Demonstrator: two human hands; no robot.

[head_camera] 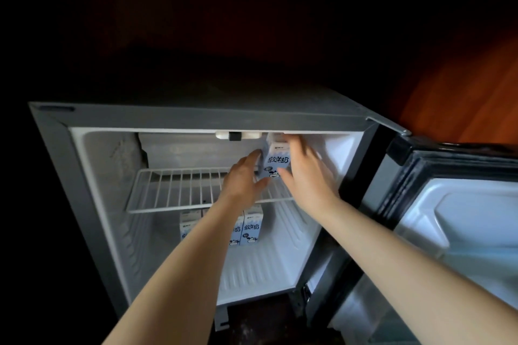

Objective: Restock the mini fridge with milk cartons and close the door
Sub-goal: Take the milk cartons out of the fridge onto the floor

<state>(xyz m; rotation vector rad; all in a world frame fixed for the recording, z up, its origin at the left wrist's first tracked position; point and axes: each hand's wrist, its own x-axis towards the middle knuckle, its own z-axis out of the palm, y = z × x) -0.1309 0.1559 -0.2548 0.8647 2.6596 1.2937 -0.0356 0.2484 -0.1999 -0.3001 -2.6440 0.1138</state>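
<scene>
The mini fridge (84, 204) stands open, its door (454, 218) swung out to the right. A blue-and-white milk carton (276, 159) stands upright on the right part of the white wire shelf (173, 190). My left hand (244, 176) holds the carton's left side, thumb at its lower front. My right hand (305, 173) grips its right side with fingers over the top edge. Below the shelf, several more milk cartons (252, 228) stand on the fridge floor, partly hidden by my left forearm.
A white freezer compartment (190, 148) sits at the back top of the fridge, with a latch piece (236, 136) under the top edge. The fridge's surroundings are dark; an orange wooden surface (476, 92) shows at the right.
</scene>
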